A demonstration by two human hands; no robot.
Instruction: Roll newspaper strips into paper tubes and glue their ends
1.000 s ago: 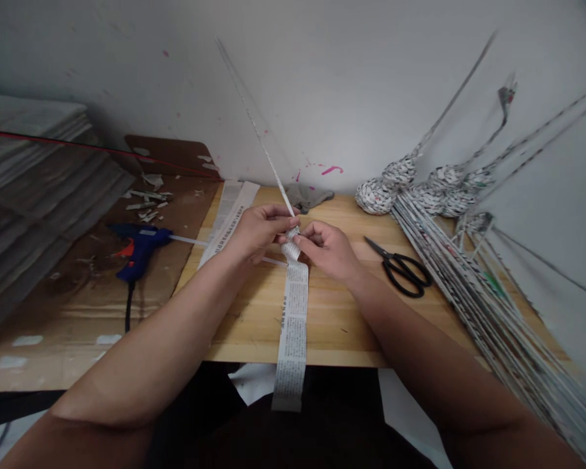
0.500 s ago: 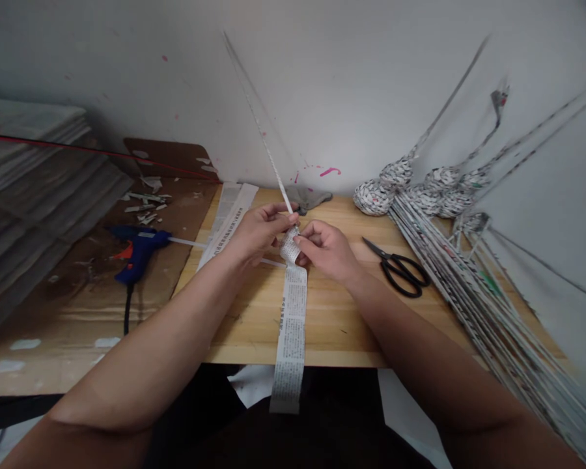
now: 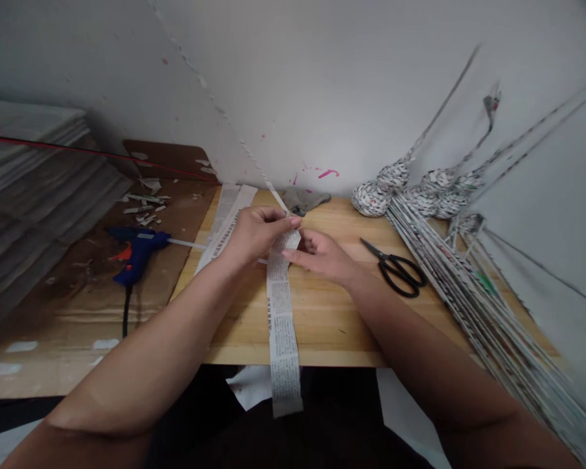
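Observation:
My left hand [image 3: 261, 233] pinches the lower end of a thin rolled newspaper stick [image 3: 254, 163] between thumb and fingers. From that pinch the stick slants up and left across the wall. A long printed newspaper strip [image 3: 282, 319] runs down from my fingers, over the table's front edge, toward my lap. My right hand [image 3: 322, 257] is at the strip's upper part, its thumb on the front face and its fingers curled behind. Beneath my left hand, a pale thin rod is partly hidden. To the right of my right hand lie black-handled scissors [image 3: 400, 272].
A blue glue gun [image 3: 139, 254] lies on cardboard at the left, near paper scraps [image 3: 145, 207] and a tall stack of paper sheets [image 3: 43, 195]. More newspaper strips [image 3: 219, 228] rest behind my left arm. At right are woven paper balls [image 3: 370, 198] and a bundle of paper sticks [image 3: 469, 306].
The stick leans further left, its top now beyond the frame. The strip's upper part has moved left and flattened from a curl, while my right thumb has shifted left along it.

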